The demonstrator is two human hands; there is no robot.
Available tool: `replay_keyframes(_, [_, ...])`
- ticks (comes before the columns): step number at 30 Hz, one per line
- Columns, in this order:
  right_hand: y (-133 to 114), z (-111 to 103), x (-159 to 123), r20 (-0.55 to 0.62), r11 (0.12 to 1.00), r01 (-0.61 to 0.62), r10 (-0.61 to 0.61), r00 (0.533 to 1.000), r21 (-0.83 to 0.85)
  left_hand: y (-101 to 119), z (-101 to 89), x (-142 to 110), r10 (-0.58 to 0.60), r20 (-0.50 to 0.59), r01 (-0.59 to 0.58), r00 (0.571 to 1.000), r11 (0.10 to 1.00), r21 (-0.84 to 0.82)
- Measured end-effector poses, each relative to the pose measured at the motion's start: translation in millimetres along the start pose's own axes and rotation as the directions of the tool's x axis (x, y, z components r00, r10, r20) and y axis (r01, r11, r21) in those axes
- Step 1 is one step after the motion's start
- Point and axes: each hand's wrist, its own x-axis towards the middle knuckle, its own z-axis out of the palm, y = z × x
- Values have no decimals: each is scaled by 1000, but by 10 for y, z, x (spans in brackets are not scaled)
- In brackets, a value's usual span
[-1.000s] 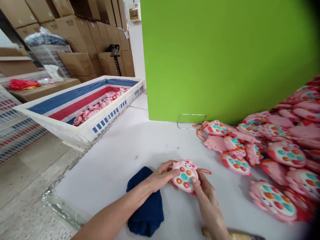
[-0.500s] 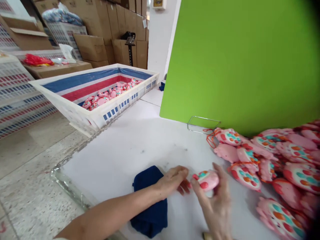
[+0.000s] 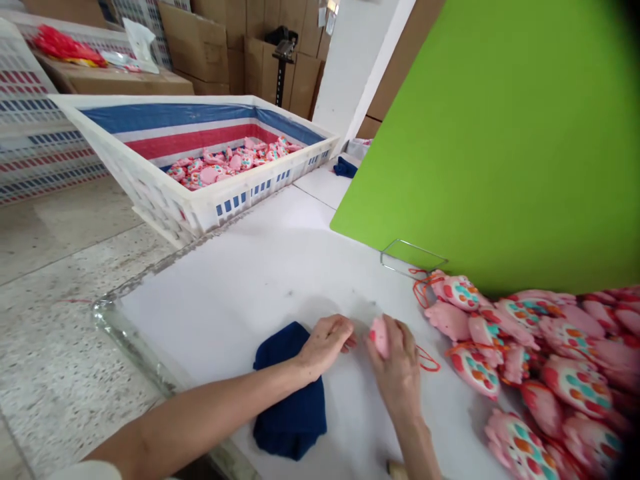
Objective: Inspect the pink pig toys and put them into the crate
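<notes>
My right hand [image 3: 397, 370] grips a pink animal-shaped toy [image 3: 380, 337] just above the white table. Its thin red cord loop [image 3: 428, 360] trails out to the right of the hand. My left hand [image 3: 329, 343] is a short gap to the left, its fingers curled in. Whatever those fingers may hold is hidden. Under my left forearm lies a dark blue cloth [image 3: 293, 417] on the table. To the right is a heap of similar pink toys [image 3: 575, 387] with white, teal, orange and red markings, some with red cords.
A large white crate [image 3: 200, 200], lined with striped sheeting, holds more pink toys at the back left. The green panel [image 3: 480, 147] stands behind the heap, with a wire stand [image 3: 413, 257] at its foot. The table edge [image 3: 135, 343] is wrapped in clear tape.
My right hand has turned over the toy, so its pink side shows and its cord hangs out right. Both hands appear slightly further left, and the camera view has shifted.
</notes>
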Motion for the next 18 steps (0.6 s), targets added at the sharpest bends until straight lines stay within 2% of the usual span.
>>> replay_keyframes(1, [-5, -29, -2, -26, 986, -95, 100, 995, 139, 1, 4, -6, -17, 15, 17, 1000, 1000, 3])
replay_keyframes(2, [-32, -76, -8, -36, 928, -202, 224, 974, 314, 3, 9, -13, -44, 41, 44, 998, 999, 5])
replay_keyframes(4, [-127, -153, -51, 36, 695, -360, 434, 900, 622, 9, 22, -31, -125, 140, 125, 982, 992, 7])
replay_keyframes(6, [-240, -139, -141, 127, 484, -411, 516, 847, 772, 10, 33, -44, -212, 272, 220, 939, 976, 2])
replay_keyframes(8, [-329, -49, -250, 165, 391, -412, 530, 832, 823, 7, 37, -49, -243, 334, 265, 911, 964, -22])
replay_keyframes(9, [-357, 1, -301, 167, 369, -402, 528, 833, 838, 4, 35, -47, -236, 330, 263, 914, 964, -41])
replay_keyframes(11, [-376, 65, -383, 152, 344, -371, 524, 838, 863, -1, 29, -38, -203, 273, 230, 940, 971, -70])
replay_keyframes(13, [-344, 61, -447, 141, 361, -354, 500, 855, 863, 1, 25, -32, -177, 226, 196, 958, 978, -65])
replay_keyframes(15, [-270, 19, -503, 115, 459, -359, 478, 871, 813, 9, 26, -39, -136, 217, 144, 967, 989, -22])
replay_keyframes(18, [-142, -19, -585, 62, 620, -384, 475, 878, 685, 22, 35, -71, -43, 292, 34, 955, 999, 37])
